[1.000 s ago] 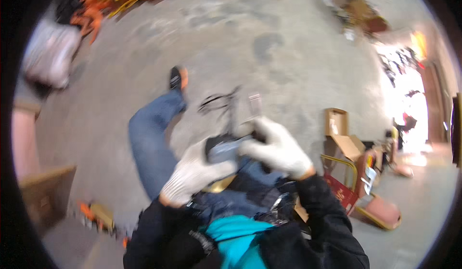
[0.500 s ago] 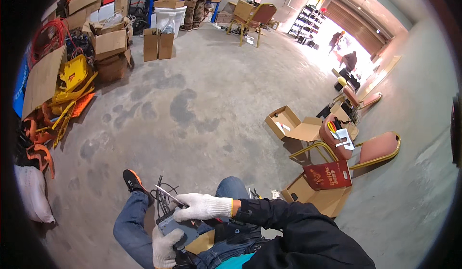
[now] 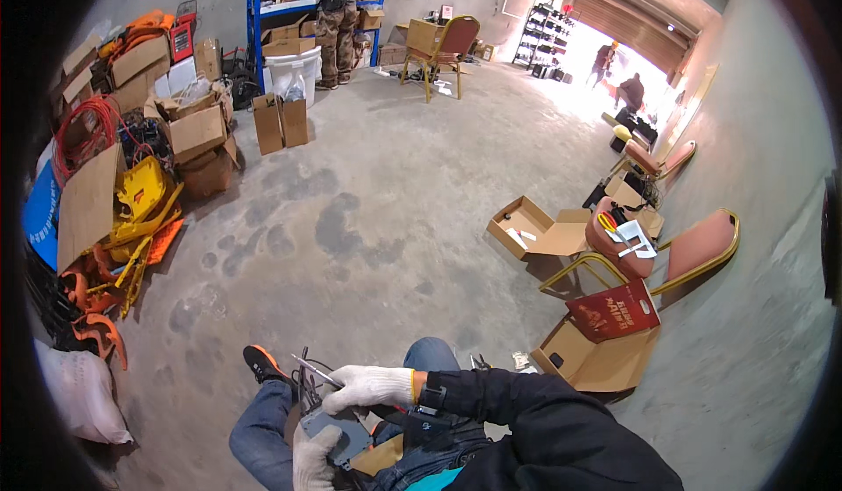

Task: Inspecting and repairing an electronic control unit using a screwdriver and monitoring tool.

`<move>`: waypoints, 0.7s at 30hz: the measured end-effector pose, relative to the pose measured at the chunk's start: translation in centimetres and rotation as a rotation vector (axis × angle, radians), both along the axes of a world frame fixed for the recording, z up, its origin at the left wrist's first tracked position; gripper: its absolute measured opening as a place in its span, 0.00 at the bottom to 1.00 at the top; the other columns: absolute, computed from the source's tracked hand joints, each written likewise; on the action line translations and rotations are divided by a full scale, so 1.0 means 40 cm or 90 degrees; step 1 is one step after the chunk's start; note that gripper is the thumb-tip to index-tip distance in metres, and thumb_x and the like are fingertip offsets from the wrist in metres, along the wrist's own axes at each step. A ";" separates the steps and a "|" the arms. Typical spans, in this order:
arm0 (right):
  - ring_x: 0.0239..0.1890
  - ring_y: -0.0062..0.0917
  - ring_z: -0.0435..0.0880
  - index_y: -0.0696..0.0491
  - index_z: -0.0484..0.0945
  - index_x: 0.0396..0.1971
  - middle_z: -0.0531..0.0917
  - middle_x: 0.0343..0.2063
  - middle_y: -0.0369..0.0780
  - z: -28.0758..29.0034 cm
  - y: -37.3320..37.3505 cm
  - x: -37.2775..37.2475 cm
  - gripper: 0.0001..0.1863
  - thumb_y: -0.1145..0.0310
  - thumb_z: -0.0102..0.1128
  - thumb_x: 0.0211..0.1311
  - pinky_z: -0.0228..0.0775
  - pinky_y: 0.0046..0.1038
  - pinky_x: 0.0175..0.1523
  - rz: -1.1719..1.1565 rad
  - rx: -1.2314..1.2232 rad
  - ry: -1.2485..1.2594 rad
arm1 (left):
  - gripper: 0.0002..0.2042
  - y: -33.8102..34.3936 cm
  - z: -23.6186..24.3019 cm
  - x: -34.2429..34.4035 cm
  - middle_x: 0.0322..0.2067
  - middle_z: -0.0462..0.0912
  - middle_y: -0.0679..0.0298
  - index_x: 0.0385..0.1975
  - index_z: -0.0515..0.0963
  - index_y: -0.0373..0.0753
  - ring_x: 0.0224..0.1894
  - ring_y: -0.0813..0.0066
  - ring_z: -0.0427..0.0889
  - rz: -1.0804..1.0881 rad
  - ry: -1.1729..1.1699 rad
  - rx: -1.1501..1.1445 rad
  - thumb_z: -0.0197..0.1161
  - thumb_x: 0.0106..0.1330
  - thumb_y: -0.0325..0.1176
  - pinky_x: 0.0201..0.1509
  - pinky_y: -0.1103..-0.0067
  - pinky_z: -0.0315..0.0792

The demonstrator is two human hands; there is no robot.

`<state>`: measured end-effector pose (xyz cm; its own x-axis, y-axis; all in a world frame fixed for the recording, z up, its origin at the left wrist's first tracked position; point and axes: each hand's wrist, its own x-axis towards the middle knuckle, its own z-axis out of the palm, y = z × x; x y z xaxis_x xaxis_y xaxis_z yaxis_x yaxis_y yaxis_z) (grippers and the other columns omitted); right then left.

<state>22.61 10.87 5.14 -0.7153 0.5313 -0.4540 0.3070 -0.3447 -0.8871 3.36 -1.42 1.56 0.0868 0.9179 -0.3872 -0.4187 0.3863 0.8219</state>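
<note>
In the head view the person sits with legs in blue jeans, and both gloved hands work low in the picture, over the lap. The right hand [image 3: 367,387], in a white knit glove, is closed in a pinch around a thin metal tool [image 3: 314,372], maybe a small screwdriver or tweezers; I cannot tell which. Its tip points to the left, above a grey device [image 3: 338,430] with dark wires [image 3: 307,377] standing up from its far end. The left hand [image 3: 311,460], also gloved, wraps from below around the grey device and keeps it on the thigh.

Compared with half a second ago, the camera is lifted more toward the hall, so the hands sit lower in the picture, but the grip of both hands looks the same, and the device did not leave the lap. One second ago the view was turned strongly down. So the work on the device seems to continue without a break.

Around are a concrete floor [image 3: 377,228], open cardboard boxes [image 3: 535,228] and a red chair [image 3: 693,250].
</note>
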 end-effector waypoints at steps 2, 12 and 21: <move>0.26 0.19 0.79 0.57 0.83 0.32 0.82 0.25 0.34 -0.003 0.000 0.005 0.15 0.58 0.67 0.62 0.71 0.26 0.32 0.004 0.007 0.017 | 0.26 -0.008 0.002 0.016 0.47 0.89 0.56 0.59 0.79 0.30 0.45 0.65 0.90 0.012 0.008 0.018 0.71 0.60 0.33 0.51 0.71 0.86; 0.26 0.19 0.79 0.56 0.84 0.31 0.83 0.26 0.33 -0.007 -0.004 0.016 0.14 0.59 0.69 0.59 0.70 0.26 0.31 -0.035 -0.015 0.061 | 0.24 0.000 -0.011 0.019 0.48 0.89 0.58 0.59 0.79 0.31 0.45 0.66 0.90 0.017 -0.025 0.031 0.70 0.62 0.33 0.51 0.70 0.86; 0.25 0.19 0.78 0.57 0.84 0.30 0.83 0.24 0.34 -0.113 0.037 -0.045 0.15 0.59 0.70 0.56 0.68 0.27 0.31 0.022 -0.025 -0.068 | 0.25 0.027 -0.111 -0.043 0.47 0.89 0.59 0.58 0.79 0.31 0.44 0.67 0.91 -0.047 -0.106 0.004 0.73 0.62 0.33 0.50 0.70 0.87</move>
<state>20.82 12.35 0.61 -0.6795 0.4867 -0.5491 0.4116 -0.3666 -0.8344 1.63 -0.35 -2.88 0.2162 0.9092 -0.3558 -0.5199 0.4157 0.7462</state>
